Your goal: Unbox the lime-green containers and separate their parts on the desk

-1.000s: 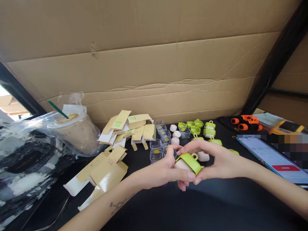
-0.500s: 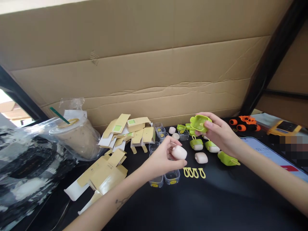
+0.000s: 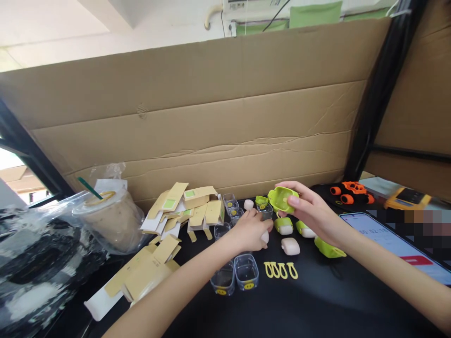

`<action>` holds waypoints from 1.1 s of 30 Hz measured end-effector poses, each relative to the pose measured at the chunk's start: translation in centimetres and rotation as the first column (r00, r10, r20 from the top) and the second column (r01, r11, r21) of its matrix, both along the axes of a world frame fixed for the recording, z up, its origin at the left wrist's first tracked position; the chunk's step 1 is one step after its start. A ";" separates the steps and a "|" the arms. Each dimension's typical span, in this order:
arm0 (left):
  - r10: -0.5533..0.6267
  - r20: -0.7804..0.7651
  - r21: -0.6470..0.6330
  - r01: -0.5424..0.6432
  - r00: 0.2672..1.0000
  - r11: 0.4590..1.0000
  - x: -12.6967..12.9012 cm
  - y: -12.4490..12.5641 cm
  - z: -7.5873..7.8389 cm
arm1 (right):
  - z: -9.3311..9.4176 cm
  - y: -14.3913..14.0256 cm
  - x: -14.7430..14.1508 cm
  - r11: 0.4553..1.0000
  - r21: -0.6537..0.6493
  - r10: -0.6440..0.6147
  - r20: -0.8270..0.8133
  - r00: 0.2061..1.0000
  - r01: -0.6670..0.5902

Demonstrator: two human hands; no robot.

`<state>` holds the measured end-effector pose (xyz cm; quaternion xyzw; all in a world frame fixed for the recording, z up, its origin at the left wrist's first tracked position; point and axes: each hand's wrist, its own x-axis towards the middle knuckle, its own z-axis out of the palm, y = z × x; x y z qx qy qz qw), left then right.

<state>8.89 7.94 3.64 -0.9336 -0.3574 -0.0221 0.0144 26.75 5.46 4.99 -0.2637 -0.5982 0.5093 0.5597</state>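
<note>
My right hand [image 3: 310, 209] pinches an open, hollow light-green earbud-case cover [image 3: 282, 199], its inside facing me. My left hand [image 3: 252, 231] is turned back-up over the middle of the black table, fingers curled round a white earbud case [image 3: 265, 237] that shows only in part. Just right of it lies a pale earbud case [image 3: 291, 246]. Two cases in green covers, one of them here [image 3: 283, 226], sit below my right hand, with a green cover [image 3: 329, 248] nearer its wrist. Several yellow loops [image 3: 281, 270] lie in a row in front.
Clear plastic boxes [image 3: 246, 272] with yellow smiley stickers stand left of the loops. Flattened cardboard packets [image 3: 151, 267] pile up at left, near a bagged drink cup [image 3: 105, 220]. A phone [image 3: 391, 244] and an orange toy car [image 3: 352, 191] are at right. Cardboard [image 3: 197, 117] walls the back.
My left hand has turned palm-down and moved slightly, the white case now mostly hidden under its fingers. My right hand still holds the green cover. The camera has tilted upward.
</note>
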 end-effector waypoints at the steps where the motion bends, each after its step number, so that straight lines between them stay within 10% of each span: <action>1: 0.010 0.002 -0.004 -0.010 1.000 1.000 -0.2 0.0 -0.1 | 0.0 0.0 0.0 1.000 0.004 0.000 -0.006 1.000 0.000; 21: 0.042 0.327 -0.215 0.031 0.944 0.976 -2.7 -3.4 -0.2 | -1.4 0.4 -1.1 0.999 -0.003 -0.045 0.186 0.982 0.047; 23: 0.205 0.539 -0.359 0.002 0.817 0.933 -2.4 -3.9 -0.1 | -2.0 0.5 -1.3 0.989 0.104 -0.131 0.246 0.960 0.108; 28: 0.634 0.747 -0.664 0.204 0.198 0.719 -1.9 -5.9 0.3 | -3.4 -0.5 -2.5 0.928 0.361 -0.247 0.402 0.882 0.095; 33: 0.704 0.702 -0.695 0.316 0.104 0.646 -2.8 -7.5 0.4 | -3.5 -2.7 -3.3 0.927 0.361 -0.093 0.482 0.871 -0.101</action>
